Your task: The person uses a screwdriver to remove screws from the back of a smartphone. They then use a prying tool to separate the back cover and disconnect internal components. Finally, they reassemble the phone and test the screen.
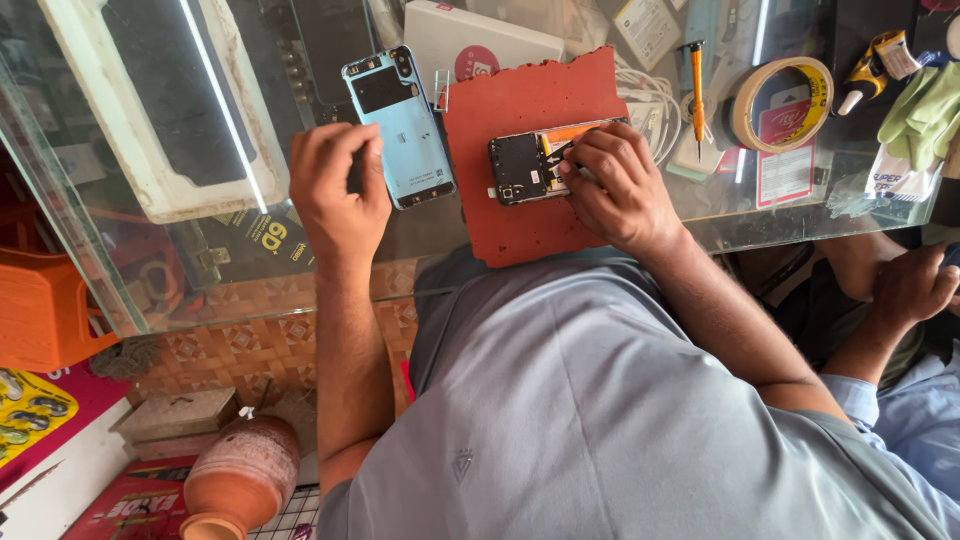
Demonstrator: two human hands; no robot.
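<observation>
grey shirt fabric (620,420) fills the bottom of the view, closest to the lens, with both forearms reaching away from it to a glass table (180,280).

right hand (618,188) lies on the opened phone (530,165), which sits on a red rubber mat (520,110) near the table's front edge. fingers (585,150) are bent down onto the orange and dark inner parts at the phone's right half, pinching or pressing there; whether they actually grip a small part cannot be told, as the fingertips hide the spot. the phone's left half, black with a camera cutout, sticks out clear of the hand.

left hand (335,185) rests on the glass just left of the light blue back cover (400,125), which lies inside-up beside the mat's left edge. fingers curl loosely, the tips touching or nearly touching the cover's left rim; the hand is not closed around anything.

farther off on the table: an orange-handled screwdriver (697,85), a roll of tape (780,100), a white box (470,45), green gloves (925,110).

at the right edge another person's hand (915,285) rests below table level. a clay pot (240,480) stands on the floor at lower left, an orange crate (40,310) beside the table.
</observation>
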